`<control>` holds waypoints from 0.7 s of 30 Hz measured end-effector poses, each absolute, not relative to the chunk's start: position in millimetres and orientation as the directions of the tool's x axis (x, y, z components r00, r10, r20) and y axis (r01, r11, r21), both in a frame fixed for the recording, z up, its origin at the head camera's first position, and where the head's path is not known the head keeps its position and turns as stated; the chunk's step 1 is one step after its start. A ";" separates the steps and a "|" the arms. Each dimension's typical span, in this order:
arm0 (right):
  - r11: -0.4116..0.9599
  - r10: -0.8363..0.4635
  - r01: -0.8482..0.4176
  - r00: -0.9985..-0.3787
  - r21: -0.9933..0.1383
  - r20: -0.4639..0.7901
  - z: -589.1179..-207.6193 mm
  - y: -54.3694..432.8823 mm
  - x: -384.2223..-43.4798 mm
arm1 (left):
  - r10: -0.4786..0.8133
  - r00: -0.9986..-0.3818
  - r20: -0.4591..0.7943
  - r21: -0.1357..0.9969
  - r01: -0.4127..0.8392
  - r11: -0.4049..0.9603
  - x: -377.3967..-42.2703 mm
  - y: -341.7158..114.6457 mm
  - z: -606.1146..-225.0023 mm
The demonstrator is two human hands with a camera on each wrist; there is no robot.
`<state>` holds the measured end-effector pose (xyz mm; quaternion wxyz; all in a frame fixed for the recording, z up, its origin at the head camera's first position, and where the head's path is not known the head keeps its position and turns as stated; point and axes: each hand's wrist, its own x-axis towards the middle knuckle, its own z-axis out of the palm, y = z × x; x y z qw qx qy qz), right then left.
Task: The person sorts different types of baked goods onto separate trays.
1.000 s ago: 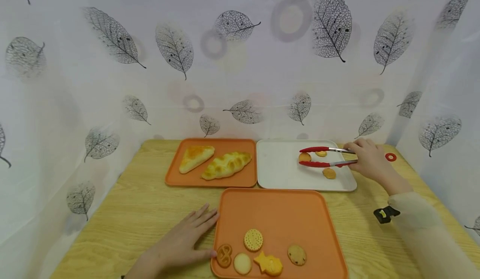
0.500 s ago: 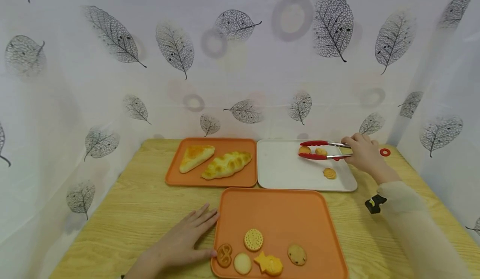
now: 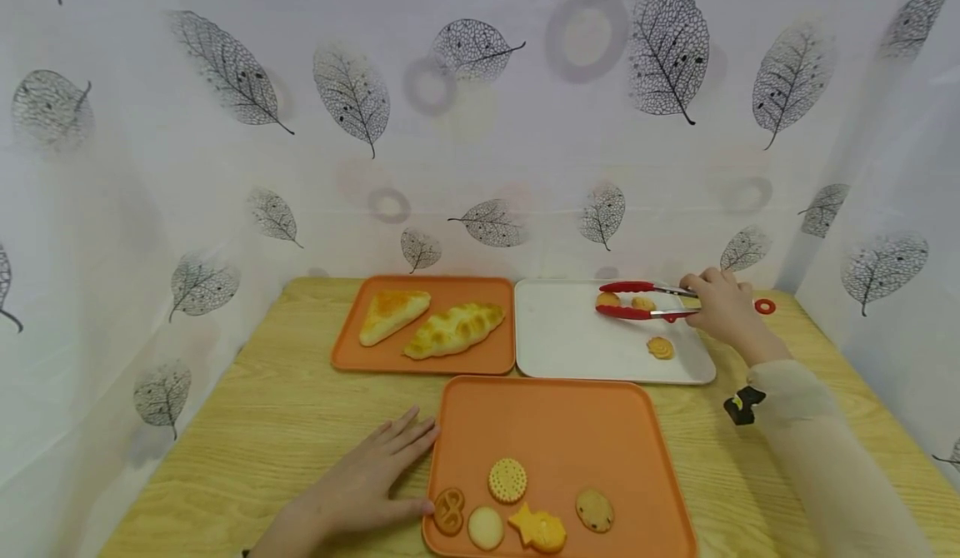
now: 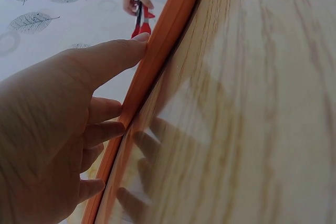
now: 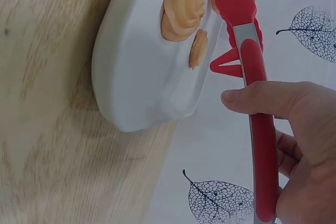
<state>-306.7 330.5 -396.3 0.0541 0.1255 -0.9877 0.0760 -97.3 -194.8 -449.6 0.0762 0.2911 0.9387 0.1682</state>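
Observation:
My right hand (image 3: 722,304) grips red-tipped metal tongs (image 5: 257,77) over the white tray (image 3: 558,333). The tongs' two tips stand apart, one on each side of a round cookie (image 3: 608,300) at the tray's back. Another small cookie (image 3: 642,303) lies between the tong arms, nearer the hand. A swirled cookie (image 5: 182,9) rests closer to the tray's front. My left hand (image 3: 367,479) lies with fingers spread along the left edge of the front orange tray (image 3: 555,416); its fingertips touch the rim (image 4: 157,61) in the left wrist view.
On the front tray sit a pretzel cookie (image 3: 449,511), a round dotted cookie (image 3: 507,480), a plain round one (image 3: 485,528), a fish-shaped one (image 3: 538,530) and a speckled one (image 3: 595,510). The back-left orange tray (image 3: 348,350) holds a triangular pastry (image 3: 390,316) and a braided bread (image 3: 454,331).
My right hand has shifted slightly left and back with the tongs, whose tips now stand around the round cookie a little farther back. The left hand has stayed in place.

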 end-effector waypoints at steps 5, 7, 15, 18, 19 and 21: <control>0.960 -0.226 -0.241 -0.967 -0.142 0.116 -394.1 328.0 -305.2 | 0.573 -0.819 -0.044 0.366 0.520 0.772 -97.5 -194.9 -449.8; 0.962 -0.216 -0.232 -0.969 -0.143 0.123 -394.0 327.5 -304.2 | 0.574 -0.817 -0.045 0.368 0.521 0.770 -97.6 -194.8 -449.8; 0.960 -0.210 -0.240 -0.958 -0.146 0.196 -393.7 331.9 -293.2 | 0.577 -0.816 -0.049 0.373 0.521 0.768 -98.1 -195.2 -449.6; 0.952 -0.221 -0.261 -0.948 -0.159 0.228 -392.7 333.2 -285.0 | 0.579 -0.814 -0.042 0.369 0.525 0.766 -98.6 -195.2 -449.8; 0.950 -0.226 -0.268 -0.945 -0.161 0.238 -392.2 333.6 -281.8 | 0.579 -0.814 -0.042 0.368 0.526 0.767 -98.7 -195.2 -449.9; 0.946 -0.236 -0.282 -0.937 -0.160 0.257 -391.4 334.2 -274.9 | 0.578 -0.815 -0.044 0.365 0.525 0.769 -98.6 -195.4 -450.2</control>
